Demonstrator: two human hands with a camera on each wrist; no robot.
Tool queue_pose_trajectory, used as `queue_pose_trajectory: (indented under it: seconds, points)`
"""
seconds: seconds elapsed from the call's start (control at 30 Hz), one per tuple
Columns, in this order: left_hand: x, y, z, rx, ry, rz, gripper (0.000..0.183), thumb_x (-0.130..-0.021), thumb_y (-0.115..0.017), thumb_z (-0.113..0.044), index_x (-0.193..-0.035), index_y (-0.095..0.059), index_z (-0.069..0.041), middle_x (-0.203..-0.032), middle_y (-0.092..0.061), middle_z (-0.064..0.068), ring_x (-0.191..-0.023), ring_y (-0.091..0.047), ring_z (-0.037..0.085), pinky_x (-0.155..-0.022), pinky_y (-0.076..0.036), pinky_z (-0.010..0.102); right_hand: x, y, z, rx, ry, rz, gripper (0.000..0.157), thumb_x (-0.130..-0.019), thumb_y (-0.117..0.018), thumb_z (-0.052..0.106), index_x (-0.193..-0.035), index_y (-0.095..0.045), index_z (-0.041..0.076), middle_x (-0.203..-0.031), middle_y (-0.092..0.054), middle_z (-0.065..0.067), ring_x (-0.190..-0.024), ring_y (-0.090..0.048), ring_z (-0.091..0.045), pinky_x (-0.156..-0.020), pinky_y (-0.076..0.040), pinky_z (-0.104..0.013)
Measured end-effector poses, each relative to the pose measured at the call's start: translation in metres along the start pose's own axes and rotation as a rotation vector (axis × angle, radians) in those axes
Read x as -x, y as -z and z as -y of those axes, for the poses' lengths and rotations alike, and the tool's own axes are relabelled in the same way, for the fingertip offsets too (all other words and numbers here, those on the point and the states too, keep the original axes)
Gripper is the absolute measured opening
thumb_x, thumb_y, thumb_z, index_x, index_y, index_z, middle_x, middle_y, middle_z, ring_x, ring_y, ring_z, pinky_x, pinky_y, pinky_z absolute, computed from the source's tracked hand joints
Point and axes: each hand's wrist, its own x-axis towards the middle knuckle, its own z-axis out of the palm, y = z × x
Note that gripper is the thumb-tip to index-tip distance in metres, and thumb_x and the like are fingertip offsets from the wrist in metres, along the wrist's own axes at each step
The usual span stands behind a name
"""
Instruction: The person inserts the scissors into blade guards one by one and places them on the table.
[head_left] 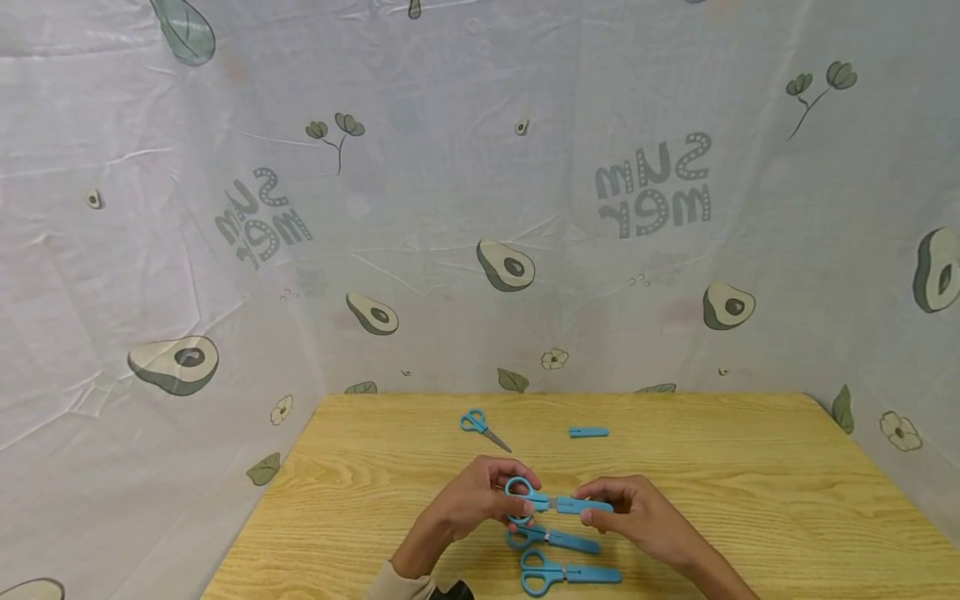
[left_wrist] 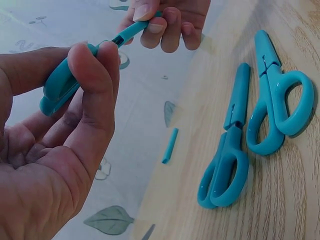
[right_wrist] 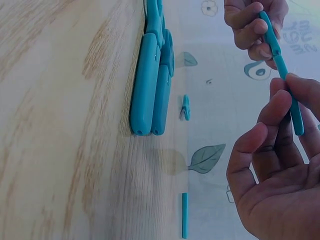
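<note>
My left hand (head_left: 476,500) holds a pair of blue scissors (head_left: 539,502) by the handles, thumb on top. Its blades point right into a blue blade cover (head_left: 573,505), which my right hand (head_left: 637,510) pinches between thumb and fingers. A short strip of metal blade shows between handles and cover in the head view; the rest of the blades is hidden inside. Below the hands lie two more blue scissors, the nearer pair (head_left: 592,575) and the farther pair (head_left: 573,542), both with covers on their blades.
Toward the back of the wooden table (head_left: 360,467) lies a pair of scissors (head_left: 483,428) with bare blades. To its right is a loose blue blade cover (head_left: 588,432). A pale curtain (head_left: 450,183) with avocado prints hangs behind and at both sides.
</note>
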Motion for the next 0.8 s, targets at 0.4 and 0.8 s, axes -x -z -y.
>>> queue_pose_trajectory:
  seconds: [0.4,0.8]
  points:
    - [-0.0008,-0.0029,0.0008,-0.031,-0.008,-0.017,0.032,-0.094,-0.075,0.006,-0.125,-0.066,0.013,-0.087,-0.071,-0.004,-0.075,-0.077,0.011,-0.062,-0.061,0.021,-0.0003,-0.0024,-0.0011,-0.008,-0.018,-0.013,0.030,-0.109,-0.064,0.014,-0.132,-0.070,-0.004,-0.098,-0.076,0.001,-0.074,-0.067,-0.013,-0.065,-0.058,-0.032]
    - [-0.0014,-0.0062,0.0040,-0.034,-0.009,0.000,0.026,-0.094,-0.075,0.005,-0.120,-0.070,0.007,-0.087,-0.070,-0.003,-0.076,-0.077,0.010,-0.062,-0.061,0.021,-0.0014,-0.0062,-0.0032,-0.031,-0.035,-0.001,0.030,-0.108,-0.065,0.013,-0.131,-0.070,-0.005,-0.082,-0.071,0.001,-0.065,-0.063,-0.011,-0.062,-0.059,-0.035]
